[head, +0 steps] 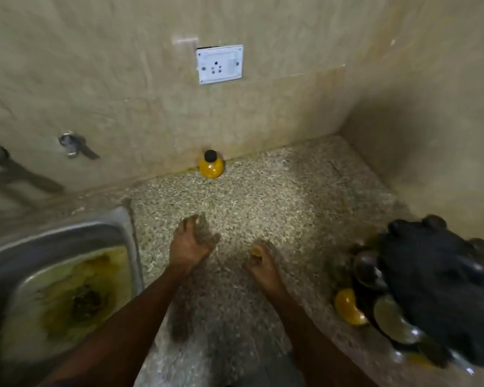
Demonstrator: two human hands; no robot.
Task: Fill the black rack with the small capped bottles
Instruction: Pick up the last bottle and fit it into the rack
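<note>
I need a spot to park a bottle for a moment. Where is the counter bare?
The speckled stone counter is bare across the middle, between the yellow black-capped bottle at the wall and both hands, left hand and right hand. The right side is crowded by the black rack of bottles; the steel sink takes the left.

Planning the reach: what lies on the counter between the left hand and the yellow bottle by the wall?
Nothing: in the head view, only bare speckled counter lies between the open left hand and the yellow bottle.
</note>
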